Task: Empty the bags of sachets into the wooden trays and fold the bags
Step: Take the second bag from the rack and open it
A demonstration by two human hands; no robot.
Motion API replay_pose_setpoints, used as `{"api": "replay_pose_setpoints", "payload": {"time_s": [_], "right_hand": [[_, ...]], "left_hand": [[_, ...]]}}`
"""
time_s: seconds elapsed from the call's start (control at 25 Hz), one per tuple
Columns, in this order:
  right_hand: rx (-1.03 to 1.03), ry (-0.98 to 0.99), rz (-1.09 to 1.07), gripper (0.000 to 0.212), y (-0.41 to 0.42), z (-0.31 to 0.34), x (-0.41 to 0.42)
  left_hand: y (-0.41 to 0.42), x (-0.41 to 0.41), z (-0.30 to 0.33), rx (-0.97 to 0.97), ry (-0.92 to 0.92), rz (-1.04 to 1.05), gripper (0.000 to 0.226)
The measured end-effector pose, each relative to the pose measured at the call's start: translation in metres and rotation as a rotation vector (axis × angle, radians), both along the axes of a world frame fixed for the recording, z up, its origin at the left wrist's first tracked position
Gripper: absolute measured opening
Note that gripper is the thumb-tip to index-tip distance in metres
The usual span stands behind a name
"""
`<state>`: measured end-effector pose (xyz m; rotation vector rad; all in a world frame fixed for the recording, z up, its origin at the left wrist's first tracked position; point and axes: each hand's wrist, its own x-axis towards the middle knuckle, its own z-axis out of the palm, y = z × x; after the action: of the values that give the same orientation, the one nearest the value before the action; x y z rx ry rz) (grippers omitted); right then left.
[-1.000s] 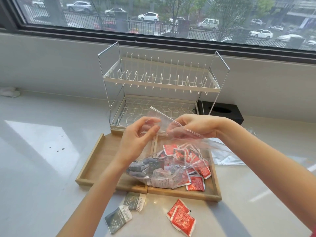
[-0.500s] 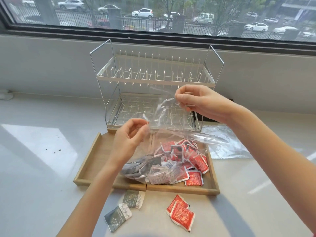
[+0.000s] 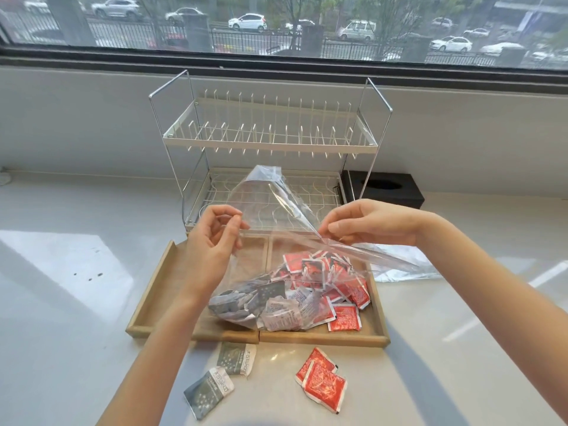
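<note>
1. Two trays [image 3: 153, 290] sat side by side on the counter [image 3: 61, 302], in front of a rack [image 3: 270, 142].
2. A clear bag [image 3: 276, 216] was held above them, its mouth drawn open between both hands and its bottom resting across the seam of the trays.
3. The left hand [image 3: 212, 241] had its fingers curled, thumb and fingertips pinching the bag's left edge.
4. The right hand [image 3: 368, 222] pinched the bag's right edge between thumb and fingers, the other fingers loosely bent.
5. Grey sachets [image 3: 246, 293] filled the bag's bottom, lying mostly over the left tray.
6. Red sachets [image 3: 344, 316] lay heaped in the right tray [image 3: 379, 309], some under the bag's film.
7. Two grey packets [image 3: 236, 359] lay on the counter just before the trays, and two red packets [image 3: 321, 376] lay to their right.
8. Another bag [image 3: 396, 265] lay flat on the counter right of the trays.
9. A black box [image 3: 384, 189] stood beside the rack, on its right.
</note>
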<state>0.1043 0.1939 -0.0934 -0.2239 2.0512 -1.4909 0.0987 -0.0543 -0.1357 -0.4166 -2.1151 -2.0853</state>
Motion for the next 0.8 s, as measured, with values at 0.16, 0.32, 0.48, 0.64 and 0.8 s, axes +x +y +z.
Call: {"api": "replay_pose_setpoints", "payload": {"time_s": [0.16, 0.32, 0.48, 0.64, 0.8], "right_hand": [[0.043, 0.207, -0.100, 0.010, 0.003, 0.016, 0.002], [0.087, 0.401, -0.197, 0.011, 0.006, 0.047, 0.002], [0.120, 0.407, -0.280, 0.015, 0.000, 0.035, -0.002], [0.185, 0.128, -0.118, 0.033, 0.013, 0.013, 0.002], [0.201, 0.162, -0.090, 0.021, 0.023, 0.007, 0.005]], "left_hand": [[-0.001, 0.002, -0.001, -0.020, 0.013, 0.008, 0.018], [-0.009, -0.002, -0.006, -0.026, -0.003, 0.044, 0.018], [-0.011, -0.004, -0.007, -0.019, 0.017, 0.062, 0.019], [-0.011, -0.004, -0.007, -0.012, 0.036, 0.070, 0.020], [-0.010, -0.005, -0.007, -0.011, 0.038, 0.073, 0.020]]}}
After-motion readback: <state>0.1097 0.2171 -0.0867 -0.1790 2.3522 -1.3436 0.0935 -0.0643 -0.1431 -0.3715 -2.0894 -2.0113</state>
